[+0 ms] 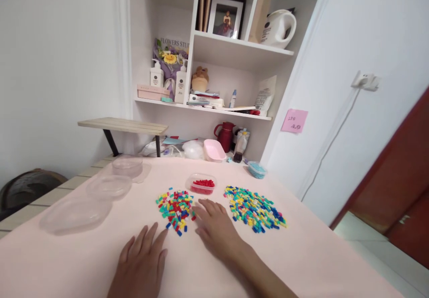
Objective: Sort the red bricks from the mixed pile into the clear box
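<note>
My left hand (139,260) lies on the pink table covering with its fingers stretched out, just short of the near edge of a small pile of mixed coloured pieces (176,206). At that pile's right edge, my right hand (214,224) reaches in with fingers apart, its fingertips touching or close to a few pieces. Nothing can be made out in its grasp. Beyond the pile stands a clear plastic container (190,185) with red pieces (203,183) in it. A larger pile of mostly green, blue and yellow pieces (256,208) spreads to the right of my right hand.
Three clear containers, one near (77,213), one middle (109,185) and one far (127,166), line the left side. A tub of light-blue pieces (257,169) stands back right. Behind are a pink basin (214,150), a red jug (226,135) and a bottle (240,146).
</note>
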Tool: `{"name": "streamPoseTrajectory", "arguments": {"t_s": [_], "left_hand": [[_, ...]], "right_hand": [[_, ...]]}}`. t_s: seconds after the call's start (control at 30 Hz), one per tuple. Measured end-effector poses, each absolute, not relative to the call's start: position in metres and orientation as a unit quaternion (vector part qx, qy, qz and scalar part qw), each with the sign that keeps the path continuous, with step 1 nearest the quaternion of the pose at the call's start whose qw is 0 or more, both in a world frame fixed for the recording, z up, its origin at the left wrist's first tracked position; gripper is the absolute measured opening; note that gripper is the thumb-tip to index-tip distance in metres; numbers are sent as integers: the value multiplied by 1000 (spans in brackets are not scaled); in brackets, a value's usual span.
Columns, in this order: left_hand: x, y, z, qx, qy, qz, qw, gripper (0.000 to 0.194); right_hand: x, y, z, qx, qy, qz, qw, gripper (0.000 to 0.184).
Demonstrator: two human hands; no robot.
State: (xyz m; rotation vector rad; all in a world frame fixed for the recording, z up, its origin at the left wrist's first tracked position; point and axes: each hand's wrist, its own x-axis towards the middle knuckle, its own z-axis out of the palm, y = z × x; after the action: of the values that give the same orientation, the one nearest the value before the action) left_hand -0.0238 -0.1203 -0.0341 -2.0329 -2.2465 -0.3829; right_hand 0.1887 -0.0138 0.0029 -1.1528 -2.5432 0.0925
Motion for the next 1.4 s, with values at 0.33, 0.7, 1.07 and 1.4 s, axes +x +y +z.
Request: {"name": "streamPoseTrajectory", "arguments": {"t_s": [0.33, 0.7, 1.07, 1.4], "left_hand": [[-22, -122, -39, -667, -727, -158, 42, 50], [-21, -121, -41, -662, -730, -171, 27, 49], [-25, -118, -37, -664, -735, -131, 35, 49], [-23, -122, -38, -666, -729, -154, 41, 49]], "right_hand": [[186, 6, -3, -413, -897, 13, 157, 14], [219, 23, 7, -535, -833, -76, 121, 42], [179, 33, -7, -395, -893, 58, 209, 21], [227, 28, 10, -543, -827, -78, 126, 36]]}}
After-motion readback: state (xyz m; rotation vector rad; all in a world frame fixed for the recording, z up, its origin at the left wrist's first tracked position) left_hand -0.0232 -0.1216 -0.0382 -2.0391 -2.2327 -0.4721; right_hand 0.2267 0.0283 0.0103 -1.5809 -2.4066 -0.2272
